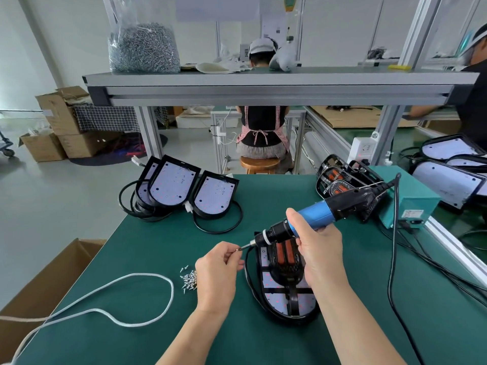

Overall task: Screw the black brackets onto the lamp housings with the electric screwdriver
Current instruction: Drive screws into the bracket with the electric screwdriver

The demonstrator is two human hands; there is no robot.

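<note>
My right hand [317,248] grips the blue and black electric screwdriver [316,216], held tilted with its bit pointing left and down. My left hand [218,270] pinches a small screw [238,249] right at the bit's tip. Below both hands a lamp housing [286,299] lies on the green table [158,259], with a black bracket [287,275] holding orange cells on top of it. A small pile of loose screws [189,279] lies just left of my left hand.
Several bare lamp housings [184,191] with black cables sit at the back left. Assembled housings [342,177] and a teal power box [411,204] stand at the back right. A white cord [126,299] loops at the front left. A bag of screws [143,48] rests on the shelf. People work beyond the bench.
</note>
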